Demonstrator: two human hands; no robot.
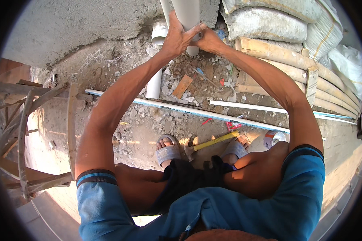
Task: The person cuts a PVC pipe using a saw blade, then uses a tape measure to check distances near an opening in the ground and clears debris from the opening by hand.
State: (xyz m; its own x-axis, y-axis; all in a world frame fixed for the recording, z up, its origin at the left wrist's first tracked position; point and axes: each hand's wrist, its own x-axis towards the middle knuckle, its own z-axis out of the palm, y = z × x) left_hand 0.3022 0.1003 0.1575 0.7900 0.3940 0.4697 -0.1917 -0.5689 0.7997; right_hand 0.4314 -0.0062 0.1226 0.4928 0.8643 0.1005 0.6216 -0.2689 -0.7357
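A thick pale PVC pipe (188, 15) rises at the top, close to a rough concrete wall. Both my arms stretch out to it. My left hand (177, 37) is wrapped round its near left side, and my right hand (208, 40) grips it from the right, the thumbs almost meeting in front. Below my hands a pale pipe end (192, 51) shows above the dirt; my hands hide where it meets the held pipe. A thinner white pipe (165, 9) runs up just left of it. An open pipe end (160, 33) sticks out beside my left hand.
A short white pipe (153, 85) lies on rubble. Long thin pipes (181, 109) cross the ground before my sandaled feet. A yellow-handled hammer (215, 141) lies between them, a can (272, 139) by my right knee. Bamboo poles (277, 53) and sacks (265, 29) stand right, a wooden frame (25, 132) left.
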